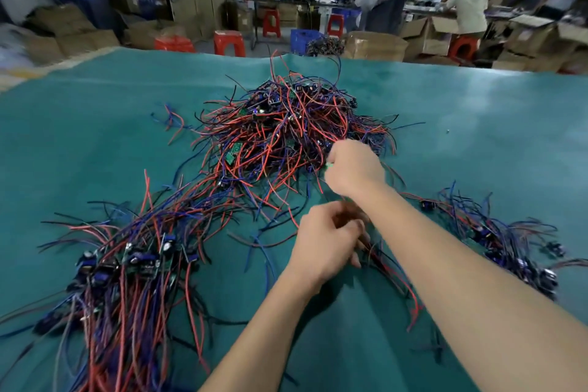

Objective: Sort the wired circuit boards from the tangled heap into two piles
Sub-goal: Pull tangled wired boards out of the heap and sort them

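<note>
A tangled heap of red, blue and black wires with small green circuit boards [286, 130] fills the centre of the frame on a teal cloth-covered worktop [477, 124]. The right hand [354, 165] reaches to the heap's near right edge, its fingers curled round a small green circuit board [329, 165] that just peeks out at the knuckles. Below it, the left hand [327, 243] sits at centre frame with fingers curled, pinching a loose bundle of red and black wires [394, 274] that trails toward the lower right. A sorted pile of boards with long wires [127, 267] lies at lower left, and a second, smaller pile [515, 251] lies at the right edge, partly blurred.
</note>
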Action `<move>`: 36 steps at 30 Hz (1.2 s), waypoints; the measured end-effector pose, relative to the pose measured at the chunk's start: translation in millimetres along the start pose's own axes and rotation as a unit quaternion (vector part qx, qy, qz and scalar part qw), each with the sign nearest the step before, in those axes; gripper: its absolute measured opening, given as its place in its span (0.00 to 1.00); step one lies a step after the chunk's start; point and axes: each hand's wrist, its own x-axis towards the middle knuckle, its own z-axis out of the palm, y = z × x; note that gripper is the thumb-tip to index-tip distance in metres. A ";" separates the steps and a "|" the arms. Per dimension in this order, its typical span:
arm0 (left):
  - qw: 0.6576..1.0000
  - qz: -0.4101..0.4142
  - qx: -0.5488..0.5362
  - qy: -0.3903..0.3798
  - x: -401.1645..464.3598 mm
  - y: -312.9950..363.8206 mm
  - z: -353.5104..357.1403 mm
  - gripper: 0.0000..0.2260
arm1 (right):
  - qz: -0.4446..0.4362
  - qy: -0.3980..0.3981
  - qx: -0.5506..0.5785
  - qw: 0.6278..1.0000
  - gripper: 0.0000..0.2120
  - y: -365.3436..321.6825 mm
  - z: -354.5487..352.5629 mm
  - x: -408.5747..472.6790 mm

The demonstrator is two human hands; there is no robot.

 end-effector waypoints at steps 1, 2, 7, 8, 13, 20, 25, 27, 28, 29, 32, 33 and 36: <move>1.000 -0.008 -0.018 -0.007 0.6 0.0 0.8 0.08 | 0.002 -0.013 0.003 1.000 0.13 7.8 2.6 0.4; 1.000 -0.010 -0.018 -0.004 2.1 -1.1 0.0 0.08 | -0.008 -0.014 0.013 1.000 0.13 12.5 8.6 1.8; 0.998 -0.036 -0.053 0.000 0.2 2.8 -1.8 0.08 | -0.013 0.020 0.078 0.997 0.14 19.1 15.0 4.4; 0.997 -0.041 -0.064 0.002 -0.6 3.8 -1.9 0.08 | -0.014 0.025 0.083 0.996 0.14 19.8 12.5 3.4; 0.987 -0.051 -0.151 0.000 -1.3 7.0 -2.5 0.07 | -0.004 0.075 0.162 0.984 0.06 30.7 -31.8 -17.2; 0.963 -0.011 -0.263 -0.059 -5.2 13.6 -6.3 0.06 | -0.037 0.153 0.192 0.969 0.06 37.3 -40.7 -92.1; 0.966 -0.024 -0.251 -0.057 -7.0 14.3 -7.1 0.08 | -0.117 0.203 0.204 0.950 0.11 38.9 -16.8 -113.7; 0.962 -0.040 -0.268 -0.041 -5.7 14.5 -8.1 0.08 | -0.152 0.177 0.220 0.947 0.14 42.9 -14.5 -115.2; 0.959 -0.045 -0.277 -0.032 -5.0 14.0 -8.5 0.07 | -0.168 0.168 0.227 0.944 0.14 45.9 -14.6 -114.3; 0.957 -0.048 -0.285 -0.024 -4.5 14.0 -8.6 0.05 | -0.183 0.165 0.227 0.942 0.14 49.0 -14.5 -113.0; 0.950 -0.052 -0.308 -0.009 -4.0 15.4 -8.2 0.04 | -0.210 0.203 0.186 0.938 0.14 55.5 -12.5 -110.9; 0.946 -0.053 -0.319 -0.005 -4.2 16.3 -8.0 0.05 | -0.210 0.230 0.168 0.935 0.13 55.6 -11.5 -111.4; 0.941 -0.040 -0.337 0.008 -3.8 17.0 -8.4 0.10 | -0.152 0.293 0.154 0.931 0.04 54.7 -9.3 -113.7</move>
